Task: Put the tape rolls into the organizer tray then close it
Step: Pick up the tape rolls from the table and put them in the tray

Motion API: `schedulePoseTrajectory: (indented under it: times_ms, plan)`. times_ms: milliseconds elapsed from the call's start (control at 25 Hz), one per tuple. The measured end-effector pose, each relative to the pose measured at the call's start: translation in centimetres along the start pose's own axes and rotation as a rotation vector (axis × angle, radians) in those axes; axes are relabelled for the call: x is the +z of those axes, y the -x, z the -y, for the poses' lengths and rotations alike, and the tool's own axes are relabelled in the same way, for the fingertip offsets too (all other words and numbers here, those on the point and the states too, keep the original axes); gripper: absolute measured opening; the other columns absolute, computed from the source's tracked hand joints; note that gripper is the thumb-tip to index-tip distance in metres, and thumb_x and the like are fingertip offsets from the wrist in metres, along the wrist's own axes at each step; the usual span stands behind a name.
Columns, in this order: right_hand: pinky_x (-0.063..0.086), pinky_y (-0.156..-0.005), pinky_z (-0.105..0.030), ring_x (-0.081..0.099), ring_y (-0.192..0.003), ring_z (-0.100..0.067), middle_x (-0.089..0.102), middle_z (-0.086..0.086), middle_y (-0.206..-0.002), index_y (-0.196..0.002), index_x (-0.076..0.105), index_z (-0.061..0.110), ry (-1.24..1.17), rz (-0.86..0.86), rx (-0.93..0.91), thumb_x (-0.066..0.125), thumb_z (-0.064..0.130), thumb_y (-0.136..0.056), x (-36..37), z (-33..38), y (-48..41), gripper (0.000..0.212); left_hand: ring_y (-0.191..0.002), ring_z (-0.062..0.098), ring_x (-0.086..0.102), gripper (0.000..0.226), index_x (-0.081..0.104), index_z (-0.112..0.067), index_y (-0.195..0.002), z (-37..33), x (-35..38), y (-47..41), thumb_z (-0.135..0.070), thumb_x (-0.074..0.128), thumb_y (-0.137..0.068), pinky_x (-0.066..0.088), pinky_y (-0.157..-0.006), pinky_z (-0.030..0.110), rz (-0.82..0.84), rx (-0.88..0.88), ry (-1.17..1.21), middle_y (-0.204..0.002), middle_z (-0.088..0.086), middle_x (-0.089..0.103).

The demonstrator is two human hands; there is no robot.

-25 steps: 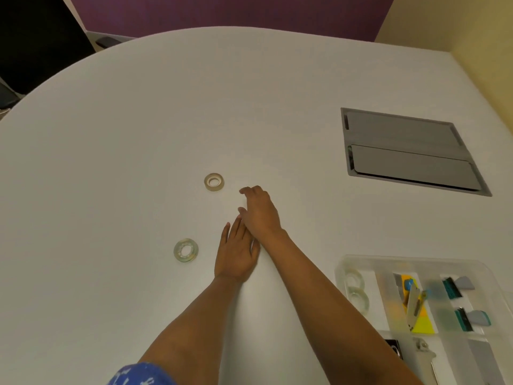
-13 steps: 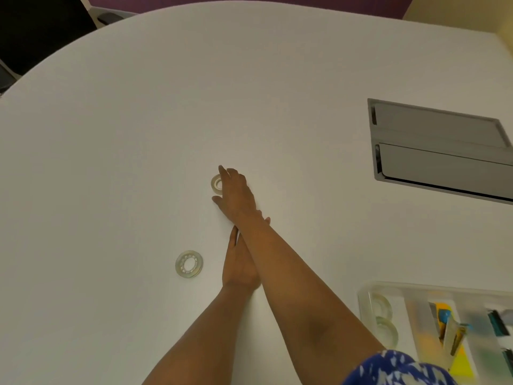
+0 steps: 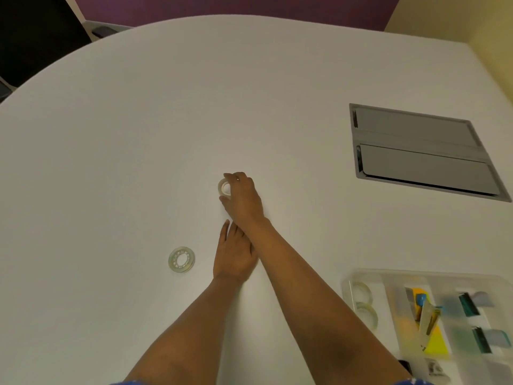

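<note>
While the right hand [image 3: 244, 195] pinches a small whitish tape roll [image 3: 224, 187] at frame centre, tilting it on the white bench [image 3: 138, 120], the left hand [image 3: 233, 254] lies flat and empty below it. A clear, flat tape roll [image 3: 181, 259] rests lower left. At lower right, the translucent organizer tray [image 3: 388, 276] holds two more clear rolls [image 3: 363, 301]; its far side is cut off, and its other contents are blurred.

Tabletop: we see a white tabletop [image 3: 194, 107] with a rounded far edge.
Inset: a grey two-flap hatch [image 3: 422, 151] sits flush in it.
Walls: purple wall [image 3: 236, 5] ahead, cream wall [image 3: 458, 15] at right.
Corner: dark furniture [image 3: 36, 31] far left.
</note>
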State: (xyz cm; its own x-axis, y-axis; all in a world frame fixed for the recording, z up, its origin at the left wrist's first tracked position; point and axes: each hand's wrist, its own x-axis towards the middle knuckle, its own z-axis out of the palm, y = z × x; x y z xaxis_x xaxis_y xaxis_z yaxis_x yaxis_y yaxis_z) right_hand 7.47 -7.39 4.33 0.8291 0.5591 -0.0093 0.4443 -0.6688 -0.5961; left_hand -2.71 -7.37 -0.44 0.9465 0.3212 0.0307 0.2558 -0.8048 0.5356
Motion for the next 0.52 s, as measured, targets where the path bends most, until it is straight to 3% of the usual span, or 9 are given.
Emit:
schedulePoseTrajectory:
  times_ms: [80, 240, 520]
  plan:
    - [0.047, -0.098, -0.038, 0.041, -0.128, -0.026, 0.045, -0.01, -0.14, -0.138, 0.042, 0.009, -0.018, -0.043, 0.011, 0.06, 0.013, -0.089, -1.8, -0.5, 1.6, 0.052, -0.144, 0.015, 0.018, 0.051, 0.022, -0.019, -0.147, 1.4, 1.1, -0.4, -0.036, 0.024, -0.099, 0.005, -0.121, 0.035, 0.01, 0.058, -0.156, -0.154, 0.001, 0.03]
    - [0.046, -0.101, -0.038, 0.041, -0.129, -0.026, 0.046, -0.009, -0.141, -0.137, 0.043, 0.01, -0.023, -0.121, 0.047, 0.061, 0.014, -0.089, -5.2, -2.3, 5.9, 0.052, -0.147, 0.012, 0.003, 0.063, 0.012, -0.02, -0.149, 1.9, 1.7, 1.0, -0.041, 0.0, -0.091, -0.004, -0.12, 0.031, 0.053, 0.105, -0.242, -0.159, -0.002, 0.012]
    - [0.042, -0.103, -0.035, 0.043, -0.129, -0.026, 0.047, -0.011, -0.14, -0.136, 0.045, 0.009, -0.014, -0.198, 0.153, 0.063, 0.013, -0.088, -8.5, -5.8, 13.9, 0.052, -0.146, 0.012, -0.004, 0.068, 0.004, -0.024, -0.149, 2.4, 1.2, 6.2, -0.046, -0.008, -0.085, -0.011, -0.115, 0.028, 0.123, 0.069, -0.26, -0.159, -0.005, 0.0]
